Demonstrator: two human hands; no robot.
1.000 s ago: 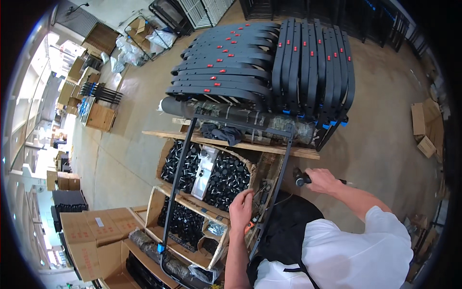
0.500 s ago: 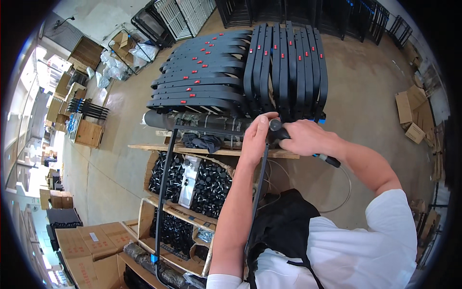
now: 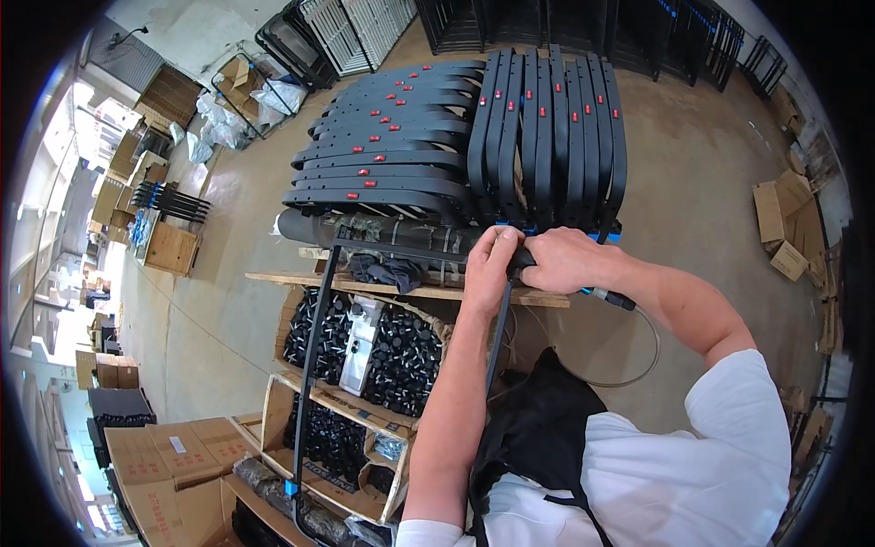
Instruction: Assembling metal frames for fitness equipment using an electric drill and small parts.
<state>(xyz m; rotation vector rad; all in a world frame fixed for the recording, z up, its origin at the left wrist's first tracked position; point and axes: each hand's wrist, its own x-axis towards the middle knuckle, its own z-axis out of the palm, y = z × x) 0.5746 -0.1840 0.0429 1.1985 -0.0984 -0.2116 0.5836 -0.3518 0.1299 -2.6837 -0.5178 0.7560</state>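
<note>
A black metal tube frame (image 3: 313, 337) stands in front of me, its top bar running across to my left hand (image 3: 490, 266). That hand is closed around the frame's corner, thumb and fingertips pressed together next to a small blue piece (image 3: 504, 225). What lies under the fingertips is hidden. Close beside it, my right hand (image 3: 570, 259) is wrapped round a black air tool (image 3: 620, 299). The tool's dark front end points at the frame corner between both hands, and its rear end with a blue ring sticks out below my right wrist. A thin hose (image 3: 658, 351) loops down from it.
Black curved frame parts (image 3: 383, 157) with red pieces are stacked just beyond my hands. Below the frame, wooden boxes hold black-headed bolts (image 3: 401, 356) and a clear plastic tray (image 3: 361, 345). Cardboard cartons (image 3: 173, 456) stand at the lower left, an opened carton (image 3: 786, 214) at right.
The tool's round dark head, seen between my hands before, has tipped down and is mostly covered now. The blue piece at the corner has come into sight. My right forearm has shifted slightly.
</note>
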